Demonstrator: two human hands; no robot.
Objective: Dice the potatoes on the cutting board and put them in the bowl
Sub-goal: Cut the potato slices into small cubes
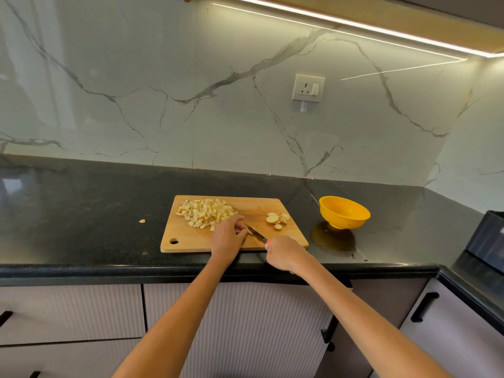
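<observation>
A pile of diced potato (pixel 205 212) covers the far left part of the wooden cutting board (pixel 188 238), and a small group of round potato slices (pixel 277 219) lies near the board's right edge, well apart from the pile. Between the two, close to the near edge, the left hand (pixel 227 237) rests on the board with its fingers curled down over a small potato piece (pixel 249 231) that is mostly hidden; only a sliver of it shows at the fingertips. The knife (pixel 256 233) lies at an angle across the board, its blade tip just beside those fingertips and its handle running back toward the near right. The right hand (pixel 283 253) is closed around that handle, a spot of red showing where the handle leaves the fist. Whether the blade touches the piece cannot be told.

The board sits on the black speckled table (pixel 95 214), its hanging hole at the near left corner. A yellow bowl (pixel 344 212) stands on the table to the right of the board, apart from it; no potato shows inside it. A single stray potato scrap (pixel 142 221) lies on the table left of the board. Behind stands a white marble-veined backsplash (pixel 163 77) carrying a wall socket (pixel 308 87). Pale ribbed cabinet fronts (pixel 245 323) with dark handles fill the space below the table edge.
</observation>
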